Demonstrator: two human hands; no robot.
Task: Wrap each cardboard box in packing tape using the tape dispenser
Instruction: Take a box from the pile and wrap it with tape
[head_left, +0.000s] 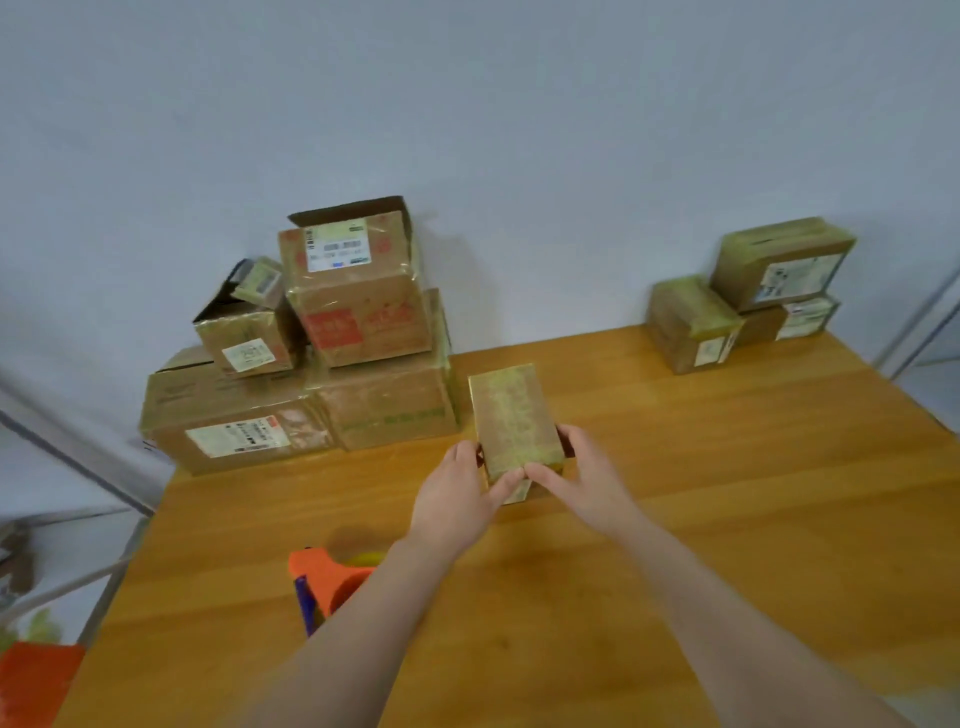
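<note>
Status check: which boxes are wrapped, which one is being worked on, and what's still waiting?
Likely done: the three glossy taped boxes at the far right of the table. In hand: left hand and right hand grip a small box, already tape-covered on top, mid-table; the tape dispenser lies untouched by the left forearm. To do: the pile at far left, where two boxes have open flaps.

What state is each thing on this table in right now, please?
small box, closed, taped over, held by both hands.
left hand, grips the small box's left edge.
right hand, grips its right edge.
tape dispenser, lying on the table, untouched.
top box of the left stack, flap open.
right stack, three boxes, all appear closed.
</note>
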